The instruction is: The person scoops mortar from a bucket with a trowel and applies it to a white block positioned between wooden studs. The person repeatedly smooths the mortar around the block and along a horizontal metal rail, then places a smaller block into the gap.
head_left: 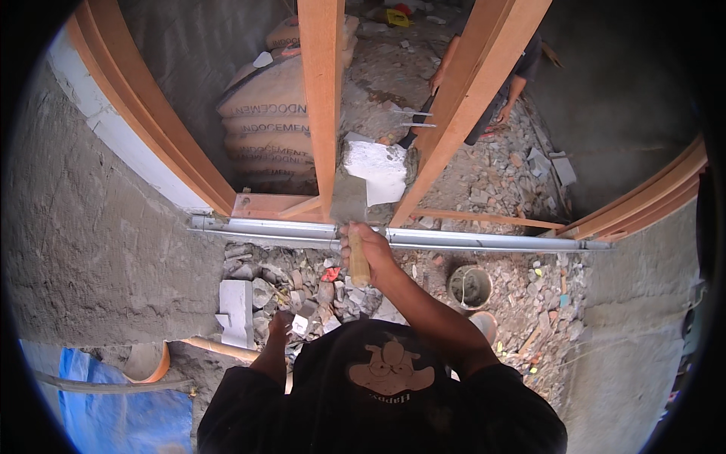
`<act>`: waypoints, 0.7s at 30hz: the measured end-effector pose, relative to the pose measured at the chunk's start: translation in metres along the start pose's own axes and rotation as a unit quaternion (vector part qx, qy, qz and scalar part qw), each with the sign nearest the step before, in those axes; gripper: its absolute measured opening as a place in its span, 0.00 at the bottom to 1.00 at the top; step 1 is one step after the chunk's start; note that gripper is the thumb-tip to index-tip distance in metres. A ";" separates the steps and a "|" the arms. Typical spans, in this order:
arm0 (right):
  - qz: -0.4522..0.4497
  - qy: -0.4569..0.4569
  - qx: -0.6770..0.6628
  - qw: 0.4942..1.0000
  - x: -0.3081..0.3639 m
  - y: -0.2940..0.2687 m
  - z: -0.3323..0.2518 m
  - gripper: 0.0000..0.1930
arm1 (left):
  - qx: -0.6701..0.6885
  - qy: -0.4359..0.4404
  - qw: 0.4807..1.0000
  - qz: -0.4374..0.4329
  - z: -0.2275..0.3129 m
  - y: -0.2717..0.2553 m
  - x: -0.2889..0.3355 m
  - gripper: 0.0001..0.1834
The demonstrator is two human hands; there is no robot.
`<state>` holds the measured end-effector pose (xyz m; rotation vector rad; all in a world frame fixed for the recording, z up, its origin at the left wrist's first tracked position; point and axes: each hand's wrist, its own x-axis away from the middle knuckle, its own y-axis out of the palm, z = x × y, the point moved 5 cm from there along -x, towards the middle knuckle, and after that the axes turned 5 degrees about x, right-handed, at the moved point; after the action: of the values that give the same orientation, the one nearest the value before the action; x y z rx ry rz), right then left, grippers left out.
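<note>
My right hand (369,244) grips the wooden handle (359,266) of a trowel at the middle of the view. Its grey blade (349,200) points away from me, over the metal channel and between two wooden posts. Right beside the blade is a white block (376,171) with grey mortar along its edges. My left hand (280,325) hangs low over the rubble, near a small white fragment (300,324); its fingers do not show clearly. A larger white block piece (237,312) lies to its left.
A metal channel (484,240) spans the opening below the wooden posts (321,106). Cement sacks (266,125) are stacked behind. A co-worker's hand (505,113) shows beyond the right post. A mortar bucket (470,287) stands on rubble; a blue tarp (125,405) lies lower left.
</note>
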<state>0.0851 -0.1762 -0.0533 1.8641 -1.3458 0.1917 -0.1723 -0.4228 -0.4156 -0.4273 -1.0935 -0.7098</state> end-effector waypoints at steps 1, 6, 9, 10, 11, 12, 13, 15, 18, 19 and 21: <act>-0.002 0.002 -0.010 1.000 0.005 0.004 -0.001 0.15 | -0.033 -0.007 0.999 0.031 -0.020 -0.021 -0.012 0.35; -0.003 -0.008 0.020 1.000 0.015 0.002 -0.004 0.16 | -0.061 -0.038 0.997 0.022 -0.066 -0.027 -0.014 0.31; -0.003 -0.013 0.050 0.999 0.025 0.001 -0.012 0.14 | -0.075 -0.017 0.997 -0.024 -0.073 -0.019 -0.026 0.30; 0.006 -0.020 0.067 0.997 0.028 -0.002 -0.016 0.13 | -0.082 -0.014 0.996 -0.032 -0.068 -0.004 -0.018 0.28; -0.003 -0.016 0.074 0.997 0.029 -0.010 -0.015 0.12 | -0.095 0.002 0.995 -0.015 -0.062 0.005 -0.010 0.28; -0.004 -0.012 0.093 0.996 0.027 -0.025 -0.012 0.13 | -0.106 0.017 0.994 0.002 -0.052 0.016 0.003 0.27; -0.005 -0.005 0.108 0.994 0.024 -0.045 -0.006 0.13 | -0.097 0.038 0.995 -0.010 -0.048 0.018 0.002 0.26; 0.020 0.034 0.176 0.984 0.033 -0.077 -0.007 0.15 | -0.067 0.073 0.995 -0.024 -0.046 0.025 -0.002 0.25; 0.039 -0.015 0.381 0.923 0.038 -0.132 -0.001 0.15 | -0.031 0.103 0.994 -0.018 -0.044 0.034 0.014 0.25; 0.011 0.014 0.435 0.900 0.046 -0.138 0.003 0.15 | -0.023 0.149 0.989 0.002 -0.047 0.031 0.014 0.24; -0.046 0.072 0.534 0.841 0.059 -0.148 0.007 0.17 | -0.065 0.120 0.990 0.040 -0.074 0.015 0.007 0.24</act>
<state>0.2333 -0.2080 -0.1023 2.7125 -1.0917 1.2104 -0.1116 -0.4609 -0.4394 -0.4813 -0.8012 -0.7437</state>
